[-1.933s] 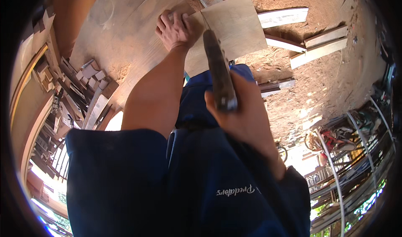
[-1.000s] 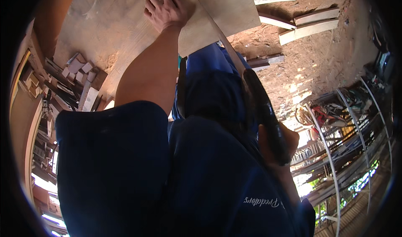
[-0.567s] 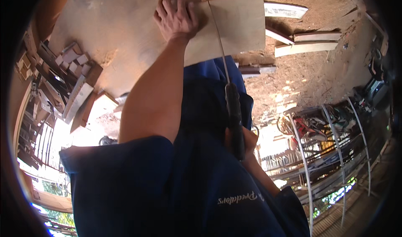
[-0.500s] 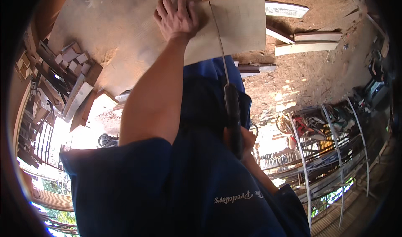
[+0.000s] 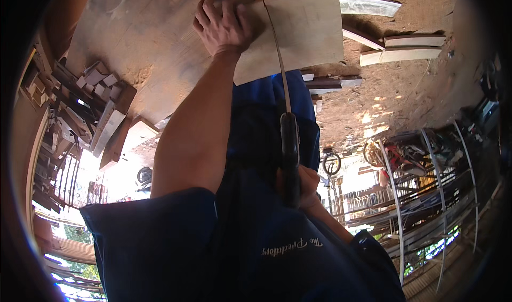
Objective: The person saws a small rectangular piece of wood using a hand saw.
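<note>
A pale, flat wooden board [image 5: 312, 33] lies on a broad, dusty work surface [image 5: 144, 22], its right end reaching past that surface. My left hand [image 5: 223, 27] presses down on the board with its fingers apart and slightly bent, left of the saw line. My right hand [image 5: 307, 187], close to my body, is wrapped round the dark handle of a handsaw [image 5: 289, 137]. The handle partly hides those fingers. The thin blade, seen nearly edge-on, runs from the handle away across the board, to the right of my left hand.
Several curved wood pieces [image 5: 402, 58] lie on the dirt floor [image 5: 397, 97] to the right. Stacked wooden offcuts [image 5: 101, 97] are at the left. A rack with pale upright bars [image 5: 393, 190] stands at the lower right, and a wheel [image 5: 331, 164] shows beyond my right hand.
The saw handle and my right hand have shifted slightly left, and the blade's slant has changed a little. My left hand stays pressed on the board. The view has shifted slightly.
</note>
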`<state>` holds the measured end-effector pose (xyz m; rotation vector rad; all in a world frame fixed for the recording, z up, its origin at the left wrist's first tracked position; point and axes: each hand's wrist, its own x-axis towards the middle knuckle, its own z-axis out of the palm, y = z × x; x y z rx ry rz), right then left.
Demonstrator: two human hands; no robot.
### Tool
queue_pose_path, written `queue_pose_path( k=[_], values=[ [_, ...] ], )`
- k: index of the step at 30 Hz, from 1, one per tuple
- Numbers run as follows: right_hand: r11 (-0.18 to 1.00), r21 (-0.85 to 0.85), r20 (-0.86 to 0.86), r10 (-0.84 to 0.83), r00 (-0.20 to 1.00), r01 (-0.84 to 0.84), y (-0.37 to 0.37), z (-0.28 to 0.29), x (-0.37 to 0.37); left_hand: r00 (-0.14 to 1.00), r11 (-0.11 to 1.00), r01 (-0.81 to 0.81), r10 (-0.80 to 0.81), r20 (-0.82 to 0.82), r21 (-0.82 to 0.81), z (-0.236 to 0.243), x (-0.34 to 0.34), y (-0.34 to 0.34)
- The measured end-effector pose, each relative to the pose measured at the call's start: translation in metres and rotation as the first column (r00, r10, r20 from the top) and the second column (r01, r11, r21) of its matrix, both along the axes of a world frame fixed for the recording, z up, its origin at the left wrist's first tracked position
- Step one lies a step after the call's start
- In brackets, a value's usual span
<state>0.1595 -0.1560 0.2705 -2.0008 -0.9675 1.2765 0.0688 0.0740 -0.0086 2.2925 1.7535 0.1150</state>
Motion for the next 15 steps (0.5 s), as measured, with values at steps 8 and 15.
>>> queue_pose_path(
  k=[8,15],
  values=[
    [0.999,-0.037,-0.024,-0.015,1.000,0.014,0.003,0.001,0.008,0.999,1.000,0.022,-0.022,-0.035,0.001,0.008,0.001,0.000],
    [0.997,-0.064,-0.067,0.041,0.997,-0.045,-0.008,-0.009,0.006,0.998,0.999,0.053,-0.053,-0.017,0.002,0.006,0.001,-0.002]
  ],
)
